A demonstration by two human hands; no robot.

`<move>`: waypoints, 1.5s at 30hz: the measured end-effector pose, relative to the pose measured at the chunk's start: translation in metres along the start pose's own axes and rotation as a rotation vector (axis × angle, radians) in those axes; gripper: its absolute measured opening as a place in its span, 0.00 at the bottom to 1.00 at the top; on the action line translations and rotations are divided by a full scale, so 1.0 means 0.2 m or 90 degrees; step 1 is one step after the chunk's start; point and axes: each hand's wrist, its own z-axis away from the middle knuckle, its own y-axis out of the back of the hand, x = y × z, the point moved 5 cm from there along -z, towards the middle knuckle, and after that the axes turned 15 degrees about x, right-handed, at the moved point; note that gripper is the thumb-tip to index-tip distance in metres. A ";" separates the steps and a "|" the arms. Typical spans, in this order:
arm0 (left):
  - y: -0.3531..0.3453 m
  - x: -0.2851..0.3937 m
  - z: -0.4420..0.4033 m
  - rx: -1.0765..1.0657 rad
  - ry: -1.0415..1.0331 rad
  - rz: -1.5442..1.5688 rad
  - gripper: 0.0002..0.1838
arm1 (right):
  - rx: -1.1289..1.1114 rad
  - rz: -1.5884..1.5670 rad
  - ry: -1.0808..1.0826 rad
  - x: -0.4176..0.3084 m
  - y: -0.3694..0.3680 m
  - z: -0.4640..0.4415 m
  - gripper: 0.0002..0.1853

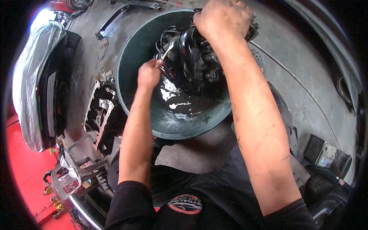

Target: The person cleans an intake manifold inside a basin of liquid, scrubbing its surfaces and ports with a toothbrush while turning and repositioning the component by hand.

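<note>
Here, a person's left hand (148,76) pinching a pale stick (168,51), right hand (224,22) clutching a black part (195,63), inside a tub (132,76).

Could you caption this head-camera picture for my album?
Over a round green tub, the left hand holds a slim pale tool while the right hand grasps a black part.
</note>
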 end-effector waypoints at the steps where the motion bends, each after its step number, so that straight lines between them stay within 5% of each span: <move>1: -0.06 -0.04 0.06 -0.019 0.059 0.054 0.20 | 0.006 -0.036 0.000 0.00 0.00 0.01 0.18; 4: -0.19 -0.15 0.30 -0.069 0.227 0.155 0.18 | 0.016 -0.062 0.002 0.03 -0.01 -0.01 0.18; 6: -0.22 -0.19 0.52 -0.043 0.134 0.094 0.18 | -0.012 0.025 0.007 0.00 -0.02 -0.01 0.18; 10: -0.10 0.03 0.49 -0.032 0.270 0.038 0.18 | -0.012 0.004 -0.005 0.02 -0.07 0.00 0.18; 12: -0.14 0.05 0.35 0.044 0.142 0.074 0.22 | -0.035 0.026 0.000 0.00 0.02 0.00 0.18; 15: -0.08 0.13 0.18 0.040 0.170 -0.010 0.21 | -0.041 -0.099 0.013 0.03 0.01 -0.01 0.19; 18: -0.08 0.16 0.18 -0.008 0.143 -0.122 0.20 | 0.036 -0.019 0.011 0.02 -0.01 -0.01 0.18; 21: -0.01 0.22 0.35 -0.099 0.127 -0.232 0.19 | -0.094 0.044 0.023 0.01 -0.04 -0.03 0.27; 27: -0.01 0.30 0.22 0.024 0.070 -0.217 0.24 | -0.095 0.040 0.045 0.00 -0.02 -0.03 0.26; 31: -0.08 0.27 0.30 0.009 0.019 -0.211 0.18 | -0.136 0.007 0.022 0.03 -0.08 -0.05 0.27; 34: -0.04 0.22 0.48 -0.096 0.064 -0.203 0.18 | -0.065 0.038 0.030 0.02 -0.07 -0.03 0.20; 37: -0.01 0.19 0.46 -0.097 0.009 -0.161 0.19 | -0.099 0.031 0.021 0.02 -0.07 -0.04 0.22; 45: -0.01 0.16 0.48 -0.061 0.132 -0.051 0.21 | -0.146 0.071 0.019 -0.01 -0.06 -0.05 0.28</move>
